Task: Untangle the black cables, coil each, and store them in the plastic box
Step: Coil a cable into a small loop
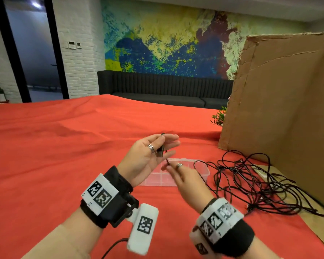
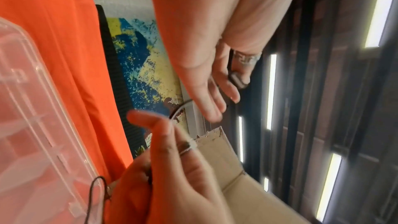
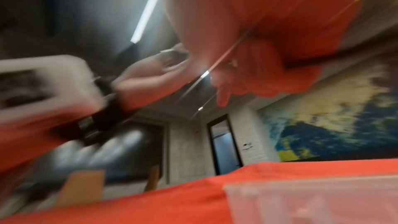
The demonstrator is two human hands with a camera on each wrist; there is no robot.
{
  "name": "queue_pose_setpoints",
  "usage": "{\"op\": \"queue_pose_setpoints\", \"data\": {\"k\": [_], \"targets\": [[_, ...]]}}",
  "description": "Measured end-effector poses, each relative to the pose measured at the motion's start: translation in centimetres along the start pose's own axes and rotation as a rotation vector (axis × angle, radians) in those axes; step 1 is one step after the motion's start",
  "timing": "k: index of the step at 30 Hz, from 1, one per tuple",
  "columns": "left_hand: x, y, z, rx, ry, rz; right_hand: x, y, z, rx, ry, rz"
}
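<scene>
We hold one cable end (image 1: pixel 159 152) upright in our left hand (image 1: pixel 148 156), thumb across it. Our right hand (image 1: pixel 183 176) pinches the strand just below, over the plastic box (image 1: pixel 204 170). The tangled cables (image 1: pixel 260 186) lie at three o'clock, nearer our right hand.

No words, brands or numbers can be read anywhere. The only signs are black-and-white square coded markers on the white bands (image 1: pixel 101 191) at both wrists and on the white block (image 1: pixel 143 228) under the left wrist.
</scene>
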State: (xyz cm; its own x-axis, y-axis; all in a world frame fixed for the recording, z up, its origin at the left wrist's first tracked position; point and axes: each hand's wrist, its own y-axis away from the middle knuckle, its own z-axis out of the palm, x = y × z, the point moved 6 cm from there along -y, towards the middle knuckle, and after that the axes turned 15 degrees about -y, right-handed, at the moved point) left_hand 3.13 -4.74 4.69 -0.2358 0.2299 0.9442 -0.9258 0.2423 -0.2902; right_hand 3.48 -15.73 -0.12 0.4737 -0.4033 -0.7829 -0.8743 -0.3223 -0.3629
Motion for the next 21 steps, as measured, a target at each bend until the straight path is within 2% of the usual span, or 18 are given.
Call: {"op": "queue_pose_setpoints", "data": {"k": [2,5,7,8,9,11,12,14,16,18,21], "targets": [[-0.2,-0.7,-1.1,0.104,-0.16,0.081,-0.8,1.8,1.7,-0.083,-0.015,-0.043],[-0.5,-1.1,-2.6,0.186,-0.745,0.263,-1.5,3.7,1.8,-0.156,0.15,-0.055],[-1.5,-0.8,-2.2,0.067,-1.153,0.312,-2.1,3.9,-0.4,-0.045,0.295,-0.122],[-2.5,-0.5,-1.8,-0.039,-1.251,0.289,-2.7,3.7,-2.0,0.061,0.339,-0.191],[-3.5,-0.1,-1.2,-0.156,-1.244,0.231,-3.4,3.4,-3.5,0.169,0.384,-0.269],[-4.7,1.1,0.5,-0.328,-0.965,0.053,-3.8,2.7,-6.1,0.342,0.423,-0.334],[-4.8,1.5,1.1,-0.349,-0.759,-0.033,-3.6,2.1,-7.0,0.388,0.385,-0.322],[-4.1,2.1,2.1,-0.32,-0.415,-0.111,-2.1,0.9,-7.8,0.41,0.237,-0.255],[-2.9,2.0,2.8,-0.31,-0.248,-0.092,-0.4,0.1,-7.2,0.328,0.115,-0.174],[-1.6,1.4,3.3,-0.306,-0.184,-0.008,0.7,0.0,-5.1,0.173,0.043,-0.129],[-0.8,-0.4,2.0,-0.113,-0.207,0.081,1.0,1.1,-1.0,-0.064,0.016,-0.109]]}}
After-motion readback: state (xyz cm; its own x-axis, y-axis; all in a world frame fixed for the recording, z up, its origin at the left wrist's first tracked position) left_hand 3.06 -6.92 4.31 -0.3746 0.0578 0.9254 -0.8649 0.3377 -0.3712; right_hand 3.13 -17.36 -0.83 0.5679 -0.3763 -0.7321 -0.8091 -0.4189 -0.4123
